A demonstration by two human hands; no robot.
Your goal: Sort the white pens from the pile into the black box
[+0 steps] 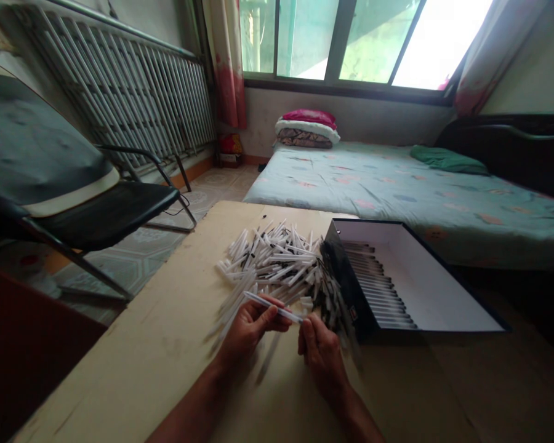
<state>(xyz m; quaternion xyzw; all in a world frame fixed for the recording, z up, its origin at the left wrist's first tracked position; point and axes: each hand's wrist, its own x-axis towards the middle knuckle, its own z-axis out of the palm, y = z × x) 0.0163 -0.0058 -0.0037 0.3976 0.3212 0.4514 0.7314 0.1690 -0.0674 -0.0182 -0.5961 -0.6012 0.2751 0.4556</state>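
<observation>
A heap of several white pens (277, 264) lies on a pale wooden table (166, 344). My left hand (249, 326) is closed around one white pen (272, 306) held just above the near edge of the heap. My right hand (321, 351) is pinched at the pen's right end; what its fingertips grip is too small to name. Right of the heap stands an open black box (425, 289) with a white inside, and a row of pens (378, 286) lies along its left side.
A black folding chair (106, 215) stands left of the table on a tiled floor. Behind the table is a bed (397, 191) with a light green sheet and stacked pillows (307, 128). A radiator (133, 92) lines the left wall under a window.
</observation>
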